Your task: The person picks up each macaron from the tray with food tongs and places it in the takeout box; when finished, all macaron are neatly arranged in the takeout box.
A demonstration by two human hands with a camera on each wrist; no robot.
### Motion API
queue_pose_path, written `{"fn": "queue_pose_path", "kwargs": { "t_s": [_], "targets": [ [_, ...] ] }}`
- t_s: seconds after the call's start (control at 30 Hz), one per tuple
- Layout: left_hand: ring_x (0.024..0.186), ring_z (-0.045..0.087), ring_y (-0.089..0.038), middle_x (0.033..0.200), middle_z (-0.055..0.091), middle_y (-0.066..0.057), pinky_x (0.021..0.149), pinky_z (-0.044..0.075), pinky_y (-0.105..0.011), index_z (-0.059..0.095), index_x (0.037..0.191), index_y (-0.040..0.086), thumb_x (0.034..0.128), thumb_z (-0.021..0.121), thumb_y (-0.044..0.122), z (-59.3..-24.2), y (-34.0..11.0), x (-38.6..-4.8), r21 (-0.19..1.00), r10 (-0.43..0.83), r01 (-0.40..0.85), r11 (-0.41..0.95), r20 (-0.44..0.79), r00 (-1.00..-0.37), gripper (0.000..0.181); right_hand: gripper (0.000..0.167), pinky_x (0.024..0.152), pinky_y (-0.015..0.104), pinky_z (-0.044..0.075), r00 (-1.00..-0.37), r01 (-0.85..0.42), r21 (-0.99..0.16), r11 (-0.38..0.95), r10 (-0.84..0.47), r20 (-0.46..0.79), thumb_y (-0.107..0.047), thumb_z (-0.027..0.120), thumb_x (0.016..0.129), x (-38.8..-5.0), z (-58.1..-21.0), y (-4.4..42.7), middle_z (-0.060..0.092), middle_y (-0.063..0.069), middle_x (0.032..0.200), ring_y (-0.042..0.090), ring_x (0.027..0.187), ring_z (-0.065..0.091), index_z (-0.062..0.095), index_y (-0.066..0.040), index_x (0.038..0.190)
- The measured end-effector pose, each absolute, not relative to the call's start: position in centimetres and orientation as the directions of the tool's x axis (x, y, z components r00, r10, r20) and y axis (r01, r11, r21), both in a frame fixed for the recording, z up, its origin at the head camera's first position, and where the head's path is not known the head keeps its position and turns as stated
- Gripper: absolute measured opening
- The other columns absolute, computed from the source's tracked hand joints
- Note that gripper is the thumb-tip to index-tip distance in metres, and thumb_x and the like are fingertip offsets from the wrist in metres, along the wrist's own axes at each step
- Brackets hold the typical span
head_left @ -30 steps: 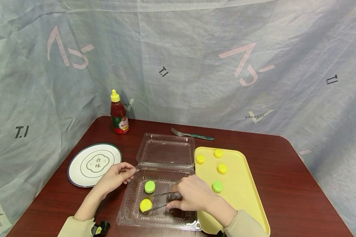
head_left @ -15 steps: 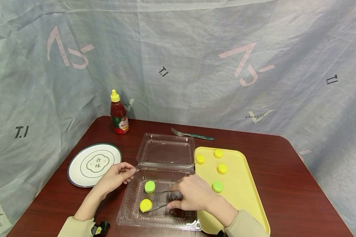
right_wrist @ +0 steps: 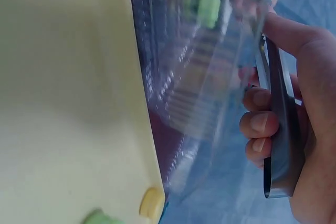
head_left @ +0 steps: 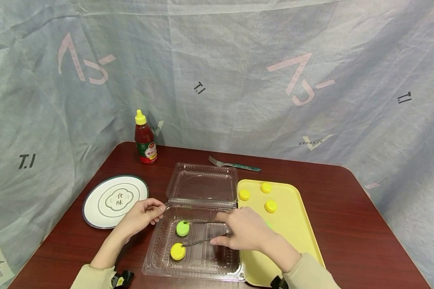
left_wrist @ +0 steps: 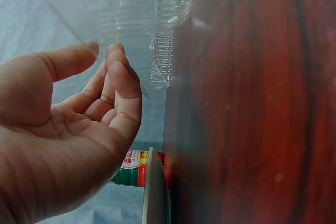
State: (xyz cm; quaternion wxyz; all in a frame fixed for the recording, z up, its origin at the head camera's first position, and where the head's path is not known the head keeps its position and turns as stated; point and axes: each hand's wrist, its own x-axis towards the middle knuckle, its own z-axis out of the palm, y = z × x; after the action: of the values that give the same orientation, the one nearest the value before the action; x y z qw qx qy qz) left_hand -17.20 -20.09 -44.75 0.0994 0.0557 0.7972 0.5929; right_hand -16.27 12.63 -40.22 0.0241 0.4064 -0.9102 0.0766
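A clear plastic clamshell box [head_left: 213, 269] lies with its lid folded back. In its base are a green macaron [head_left: 182, 228] and a yellow macaron [head_left: 178, 251]. My left hand [head_left: 142, 214] pinches the box's left rim between thumb and fingers. My right hand [head_left: 247, 230] grips metal tongs [right_wrist: 283, 129] above the base. Spread apart, the tong tips hold nothing, and in the head view they overlap the right edges of both macarons. On the yellow tray [head_left: 293, 241] sit several yellow macarons [head_left: 271, 206] and a green one, mostly hidden behind my right hand.
A white plate [head_left: 97, 200] with a dark rim lies left of the box. Behind stand a red sauce bottle [head_left: 144, 140] and, farther right, a fork [head_left: 235, 165]. A grey cloth [head_left: 217, 120] hangs behind the table [head_left: 354, 224].
The tongs have spread and come away from the yellow macaron, which stays in the box. My right hand has risen and shifted right, covering the tray's green macaron. My left hand has not moved.
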Motion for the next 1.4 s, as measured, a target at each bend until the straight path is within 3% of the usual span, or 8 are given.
{"fn": "queue_pose_path", "kwargs": {
  "t_s": [0.1,0.3,0.43,0.57,0.77,0.93,1.1,1.4],
  "targets": [
    [0.074,0.058,-0.018,0.084,0.064,-0.008,0.065,0.053,-0.03,0.063,0.108,-0.007,0.0988,0.062,0.013,-44.7,-20.1,-17.2,0.955,0.205,-0.032,0.294,-0.095,-0.974,0.021,0.053,0.049,0.026,0.04,-0.667,-0.745,-0.11,0.658,-0.734,0.13,-0.065,0.066,0.085,-16.5,-39.8,13.4,0.043,-0.02,0.056,0.002,0.049,0.041,0.07,-0.017,0.107],
    [0.075,0.059,-0.019,0.084,0.065,-0.008,0.066,0.053,-0.03,0.063,0.109,-0.006,0.0991,0.062,0.014,-44.6,-20.1,-17.2,0.953,0.204,-0.032,0.301,-0.098,-0.974,0.022,0.052,0.059,0.032,0.049,-0.675,-0.738,-0.119,0.664,-0.722,0.154,-0.063,0.066,0.087,-17.1,-38.8,15.3,0.066,-0.014,0.078,0.001,0.061,0.054,0.074,-0.017,0.108],
    [0.075,0.059,-0.019,0.084,0.065,-0.008,0.066,0.053,-0.03,0.063,0.109,-0.006,0.099,0.063,0.015,-44.6,-20.1,-17.2,0.953,0.205,-0.034,0.3,-0.099,-0.974,0.023,0.047,0.058,0.03,0.05,-0.685,-0.727,-0.088,0.681,-0.708,0.174,-0.062,0.068,0.086,-17.4,-38.2,16.9,0.069,-0.013,0.083,0.001,0.064,0.056,0.075,-0.02,0.105],
    [0.075,0.058,-0.019,0.084,0.064,-0.009,0.066,0.053,-0.03,0.063,0.109,-0.006,0.0991,0.062,0.014,-44.6,-20.0,-17.1,0.953,0.204,-0.037,0.301,-0.103,-0.974,0.022,0.039,0.058,0.028,0.048,-0.687,-0.721,-0.063,0.69,-0.699,0.2,-0.058,0.073,0.084,-17.6,-37.7,18.6,0.067,-0.017,0.084,-0.001,0.063,0.053,0.073,-0.023,0.098],
    [0.075,0.058,-0.019,0.084,0.063,-0.008,0.066,0.053,-0.03,0.062,0.11,-0.006,0.0994,0.062,0.014,-44.6,-20.0,-17.1,0.953,0.204,-0.041,0.3,-0.106,-0.973,0.023,0.04,0.055,0.027,0.045,-0.703,-0.701,-0.043,0.712,-0.68,0.21,-0.06,0.071,0.084,-17.5,-37.0,21.1,0.066,-0.017,0.084,-0.002,0.061,0.05,0.071,-0.022,0.095],
    [0.076,0.058,-0.019,0.084,0.063,-0.009,0.066,0.053,-0.03,0.062,0.11,-0.006,0.0994,0.062,0.015,-44.6,-20.1,-17.1,0.954,0.21,-0.038,0.299,-0.105,-0.972,0.023,0.037,0.053,0.023,0.04,-0.736,-0.668,-0.054,0.742,-0.648,0.198,-0.06,0.072,0.083,-17.4,-36.8,23.1,0.057,-0.021,0.075,-0.003,0.058,0.043,0.068,-0.024,0.093],
    [0.076,0.058,-0.02,0.083,0.063,-0.008,0.066,0.053,-0.03,0.062,0.109,-0.006,0.0994,0.062,0.014,-44.6,-20.1,-17.2,0.954,0.207,-0.037,0.298,-0.103,-0.973,0.022,0.041,0.05,0.021,0.034,-0.772,-0.628,-0.072,0.775,-0.61,0.178,-0.063,0.069,0.084,-17.1,-36.8,24.8,0.043,-0.022,0.066,-0.004,0.055,0.037,0.068,-0.024,0.097],
    [0.076,0.059,-0.02,0.084,0.064,-0.009,0.066,0.053,-0.03,0.063,0.108,-0.006,0.099,0.062,0.014,-44.6,-20.0,-17.1,0.952,0.199,-0.041,0.303,-0.105,-0.974,0.022,0.043,0.05,0.021,0.031,-0.818,-0.572,-0.127,0.811,-0.552,0.159,-0.062,0.072,0.082,-16.4,-37.4,26.9,0.036,-0.021,0.061,-0.003,0.052,0.03,0.069,-0.025,0.103]
  ]
}}
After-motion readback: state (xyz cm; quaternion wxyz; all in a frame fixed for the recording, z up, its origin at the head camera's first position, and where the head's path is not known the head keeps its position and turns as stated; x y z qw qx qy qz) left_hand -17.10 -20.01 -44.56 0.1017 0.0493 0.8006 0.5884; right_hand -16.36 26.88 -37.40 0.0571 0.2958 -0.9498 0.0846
